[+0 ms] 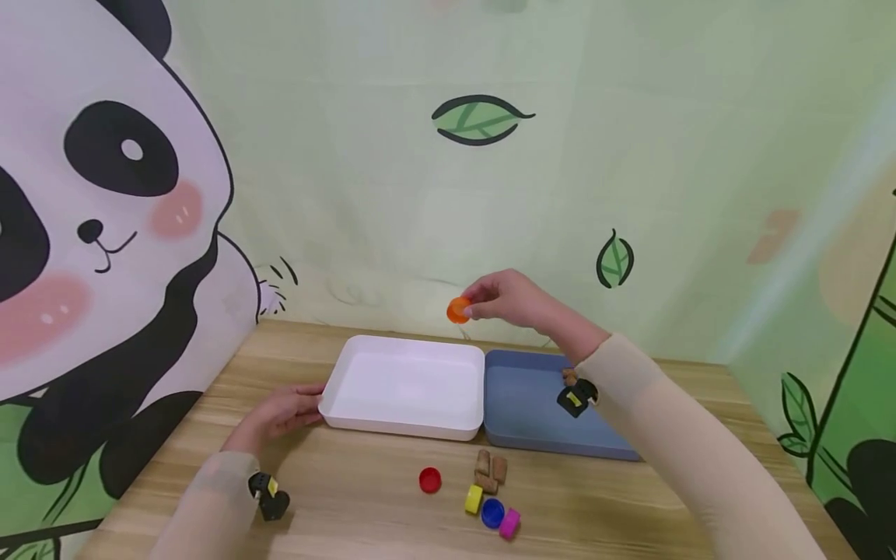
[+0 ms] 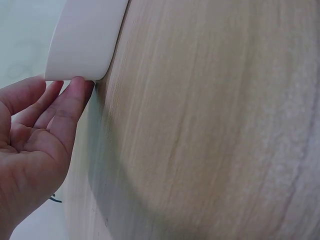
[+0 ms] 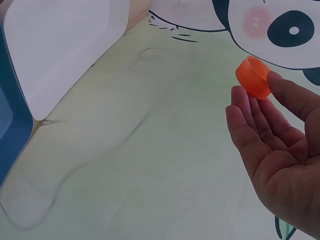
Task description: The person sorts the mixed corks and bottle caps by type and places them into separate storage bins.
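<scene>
Up in front of the backdrop, my right hand (image 1: 514,299) pinches an orange bottle cap (image 3: 253,77) between thumb and fingers. It is above the far edge of the trays, over where they meet. My left hand (image 1: 287,411) touches the left side of the white tray (image 1: 413,381), its fingertips right at the wall. The left wrist view shows these fingers (image 2: 72,102) nearly straight against the tray's end. Adjoining on the right is a blue-grey tray (image 1: 525,400), partly covered by my right forearm. Brown cork pieces (image 1: 569,376) lie inside it.
On the wooden table (image 1: 350,498) before the trays are a red cap (image 1: 430,480), several corks (image 1: 483,462), a yellow cap (image 1: 474,499), a blue cap (image 1: 492,513) and a magenta cap (image 1: 509,523). A panda-print backdrop (image 1: 350,194) stands behind.
</scene>
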The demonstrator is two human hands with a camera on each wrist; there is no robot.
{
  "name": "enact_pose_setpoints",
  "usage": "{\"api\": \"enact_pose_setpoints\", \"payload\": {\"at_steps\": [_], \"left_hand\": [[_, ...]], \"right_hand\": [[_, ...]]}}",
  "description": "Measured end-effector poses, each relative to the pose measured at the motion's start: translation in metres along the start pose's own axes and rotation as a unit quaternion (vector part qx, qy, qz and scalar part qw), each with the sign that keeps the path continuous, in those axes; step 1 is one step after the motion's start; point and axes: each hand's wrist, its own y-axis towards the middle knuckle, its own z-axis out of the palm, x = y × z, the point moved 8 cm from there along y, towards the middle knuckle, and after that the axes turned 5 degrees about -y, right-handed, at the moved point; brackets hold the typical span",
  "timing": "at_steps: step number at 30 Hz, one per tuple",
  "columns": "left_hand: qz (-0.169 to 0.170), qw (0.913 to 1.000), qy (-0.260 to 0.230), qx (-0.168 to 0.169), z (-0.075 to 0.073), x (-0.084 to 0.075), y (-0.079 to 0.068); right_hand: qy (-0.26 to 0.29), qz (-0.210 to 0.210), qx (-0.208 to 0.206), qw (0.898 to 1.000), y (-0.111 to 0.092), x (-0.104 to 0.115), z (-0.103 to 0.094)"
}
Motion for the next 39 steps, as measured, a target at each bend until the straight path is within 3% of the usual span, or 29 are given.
{"api": "enact_pose_setpoints", "payload": {"at_steps": [12,23,32,39], "left_hand": [[-0.005,1.0000,0.002,-0.003,-0.003,0.001,-0.001],[-0.003,1.0000,0.003,-0.006,-0.004,-0.002,0.002],[-0.006,1.0000,0.001,-0.007,-0.003,-0.004,0.001],[-0.001,1.0000,-0.001,-0.003,0.002,-0.004,-0.003]], "right_hand": [[0.001,0.008,0.026,1.000,0.030,0.009,0.005],[0.008,0.014,0.052,0.999,0.062,0.012,0.029],[0.016,0.026,0.064,0.997,0.086,0.001,0.056],[0.025,0.059,0.074,0.995,0.091,-0.020,0.080]]}}
